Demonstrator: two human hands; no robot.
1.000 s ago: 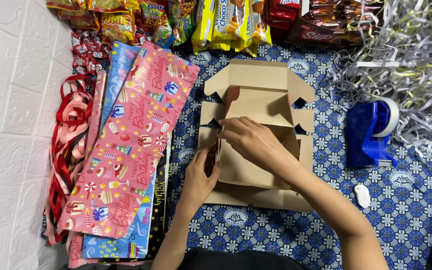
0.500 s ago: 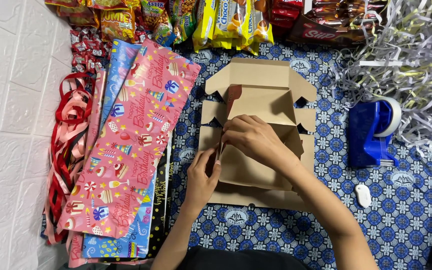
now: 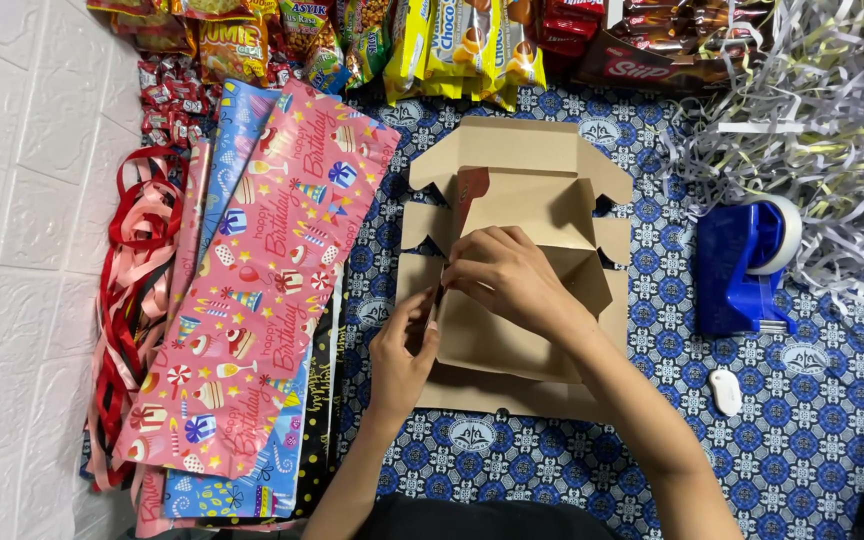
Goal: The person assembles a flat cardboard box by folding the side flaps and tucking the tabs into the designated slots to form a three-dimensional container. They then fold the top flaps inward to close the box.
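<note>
My right hand lies over the middle of the flat brown cardboard box, fingers curled together and pinching its left flap; my left hand comes up from below with thumb and fingers closed on the same flap edge. The cardboard is matte and stiff, creased into panels, with cut tabs jutting at the left and a wide lid panel standing open at the far side. It sits in the middle of a blue patterned cloth, whose near edge and right part give flat open room. Touching the box's left edge lies a stack of glossy gift-wrap sheets, pink on top with party prints, and beyond it a tangle of red and pink ribbons against the white tiled floor. To the right stands a blue tape dispenser, with shredded silver paper heaped behind it. Shiny snack packets line the far edge, just beyond the open lid
</note>
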